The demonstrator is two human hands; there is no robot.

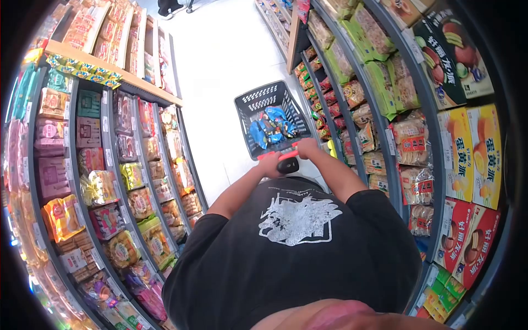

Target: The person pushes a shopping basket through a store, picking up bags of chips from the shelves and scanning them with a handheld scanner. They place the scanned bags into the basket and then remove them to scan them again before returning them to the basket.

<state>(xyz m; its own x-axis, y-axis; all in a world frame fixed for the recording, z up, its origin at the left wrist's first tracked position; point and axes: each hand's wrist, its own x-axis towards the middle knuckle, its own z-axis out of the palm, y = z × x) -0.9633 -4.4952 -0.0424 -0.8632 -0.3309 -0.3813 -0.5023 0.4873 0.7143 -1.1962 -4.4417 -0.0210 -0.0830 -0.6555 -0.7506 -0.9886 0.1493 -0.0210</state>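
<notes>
A dark grey slatted shopping cart (240,118) stands in front of my body. Its red handle (285,152) runs across the near side. My left hand (270,164) is closed around the left part of this handle, and my right hand (308,148) grips it at the right end. Several shiny blue snack packets (273,125) lie in the bottom of the cart. Just behind the handle, between my hands, is a black oval object (287,165) whose kind I cannot make out.
Shelves of packaged breads and cakes (102,187) line the left side. On the right, shelves hold bagged snacks (413,184) and yellow boxes (457,154). A pale floor (212,77) runs ahead between them. Another person's dark shoe (170,11) shows at the far top.
</notes>
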